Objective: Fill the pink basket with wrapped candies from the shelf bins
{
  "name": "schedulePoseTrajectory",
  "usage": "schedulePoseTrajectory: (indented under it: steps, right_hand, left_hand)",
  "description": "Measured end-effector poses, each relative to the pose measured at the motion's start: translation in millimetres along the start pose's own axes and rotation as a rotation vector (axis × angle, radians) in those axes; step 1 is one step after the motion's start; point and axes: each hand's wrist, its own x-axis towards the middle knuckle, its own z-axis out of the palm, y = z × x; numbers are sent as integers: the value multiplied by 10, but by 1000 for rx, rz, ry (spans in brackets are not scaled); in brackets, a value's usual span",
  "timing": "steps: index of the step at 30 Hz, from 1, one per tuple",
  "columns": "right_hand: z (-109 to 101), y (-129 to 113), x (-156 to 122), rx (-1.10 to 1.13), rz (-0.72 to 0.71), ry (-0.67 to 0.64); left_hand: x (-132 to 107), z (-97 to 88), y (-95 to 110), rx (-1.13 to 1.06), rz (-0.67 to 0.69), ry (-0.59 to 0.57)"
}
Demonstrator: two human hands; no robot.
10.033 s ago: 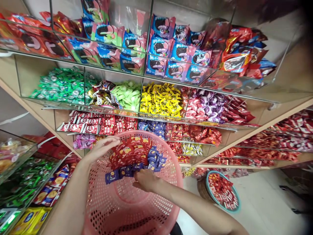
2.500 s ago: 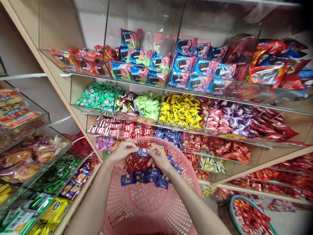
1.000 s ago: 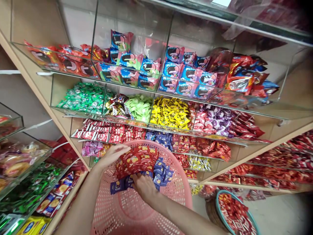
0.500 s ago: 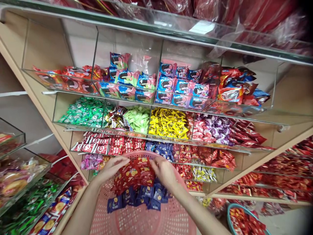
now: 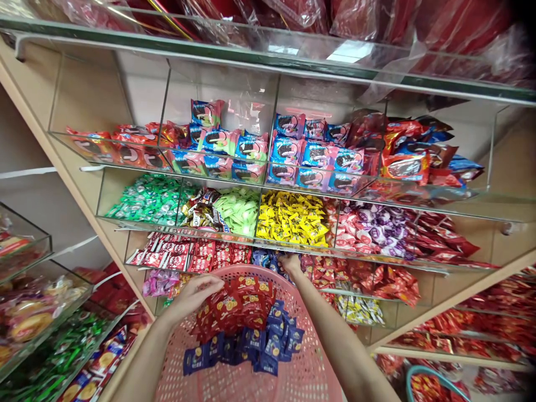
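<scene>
At a candy display, a person stretched the right hand (image 5: 290, 264) past the far rim of a pink plastic basket (image 5: 234, 384) and into a low shelf bin of blue packets (image 5: 263, 258). The fingers pointed down toward the bin, but whether they had gripped a packet could not be told. The right forearm passed over the basket's right side.

The left hand (image 5: 196, 294) lay over the basket's left rim, its fingers extended and loosely together, tips beside a pile of red packets (image 5: 234, 307). Whether the tips touched the pile could not be told. The red packets sat in the far part of the basket in overlapping rows, with more blue packets (image 5: 272, 341) lined up along their near edge and bunched at the right.

To the left of the bin, red-and-white packets (image 5: 165, 251) filled another section of the same shelf. One level up lay green candies (image 5: 144, 198), pale green packets (image 5: 238, 209), yellow packets (image 5: 291, 218) and purple-wrapped candies (image 5: 379, 229). Blue-and-pink cookie packs (image 5: 288, 149) stood stacked above those. At lower right, a teal basket (image 5: 410, 381) held red candies (image 5: 429, 389).
</scene>
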Motion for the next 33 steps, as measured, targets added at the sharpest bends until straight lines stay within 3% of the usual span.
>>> schedulePoseTrajectory:
  steps: [6, 11, 14, 17, 20, 22, 27, 33]
  right_hand:
    - [-146, -121, -183, 160, 107, -3]
    - [-424, -203, -613, 266, 125, -49]
    - [-449, -274, -892, 311, 115, -103]
    - [-308, -391, -1164, 331, 95, -271]
    - [-63, -483, -1401, 259, 81, -526]
    - [106, -491, -1515, 231, 54, -623]
    - [384, -374, -1647, 265, 35, -671]
    - [461, -263, -1682, 294, 45, -672]
  left_hand:
    - [6, -1, 1, 3, 2, -1]
    - [15, 31, -38, 12, 21, 8]
    - [21, 53, -78, 37, 23, 24]
    - [30, 70, -121, 45, 38, 17]
    - [35, 82, -158, 64, 72, 8]
    - [34, 84, -181, 77, 84, 22]
    - [25, 54, -231, 99, 103, 13]
    - [28, 17, -253, 40, 96, -21]
